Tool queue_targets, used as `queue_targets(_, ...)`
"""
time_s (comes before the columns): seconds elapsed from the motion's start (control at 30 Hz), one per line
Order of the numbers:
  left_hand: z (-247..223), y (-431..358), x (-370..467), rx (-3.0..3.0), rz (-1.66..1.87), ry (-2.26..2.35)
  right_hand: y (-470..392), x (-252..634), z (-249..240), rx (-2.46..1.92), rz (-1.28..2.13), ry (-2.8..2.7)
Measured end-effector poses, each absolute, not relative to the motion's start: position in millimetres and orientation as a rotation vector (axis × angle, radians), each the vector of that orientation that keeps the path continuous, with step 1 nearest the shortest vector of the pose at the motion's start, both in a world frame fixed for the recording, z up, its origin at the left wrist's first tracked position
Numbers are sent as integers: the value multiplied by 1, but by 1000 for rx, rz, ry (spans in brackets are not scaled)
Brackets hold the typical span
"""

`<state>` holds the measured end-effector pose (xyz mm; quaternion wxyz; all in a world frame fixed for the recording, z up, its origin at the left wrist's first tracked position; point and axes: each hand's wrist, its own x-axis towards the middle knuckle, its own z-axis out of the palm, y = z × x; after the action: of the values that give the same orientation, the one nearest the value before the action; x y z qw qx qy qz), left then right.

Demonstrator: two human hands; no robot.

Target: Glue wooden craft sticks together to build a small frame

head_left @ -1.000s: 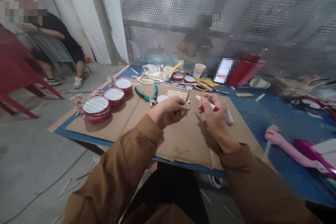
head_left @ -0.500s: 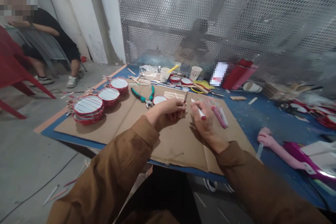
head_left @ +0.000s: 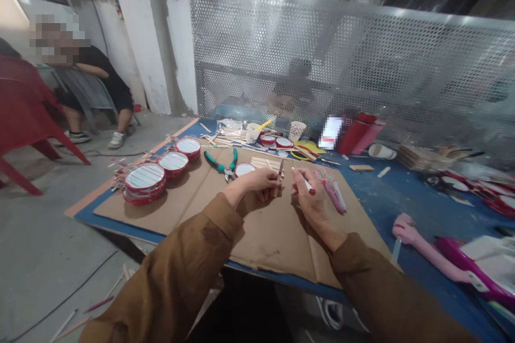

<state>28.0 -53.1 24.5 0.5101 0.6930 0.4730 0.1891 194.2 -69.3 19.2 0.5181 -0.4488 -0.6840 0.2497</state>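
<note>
Drums: three red toy drums (head_left: 145, 181) sit in a row at the left on the cardboard (head_left: 193, 198).
Pliers: green pliers (head_left: 225, 163) lie near the left hand.
Left hand (head_left: 259, 185): its grip is closed around a thin wooden stick (head_left: 279, 174), held upright over the surface.
Right hand (head_left: 308, 201): just beside it, its grip holds a white marker (head_left: 304, 182) with a red band.

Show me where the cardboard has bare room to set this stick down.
Bare cardboard lies just below both hands, down to its near edge. Another free strip runs between the red-rimmed drums and the left hand. It is crowded behind the hands: green pliers, stick pile, cups; pink packets flank the right hand.
</note>
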Motion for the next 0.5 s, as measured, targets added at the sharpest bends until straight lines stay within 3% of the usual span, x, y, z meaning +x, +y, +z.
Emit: queue_targets(0.5, 17, -48, 29, 1658, 531, 1064, -86, 195, 24, -921, 576, -1776)
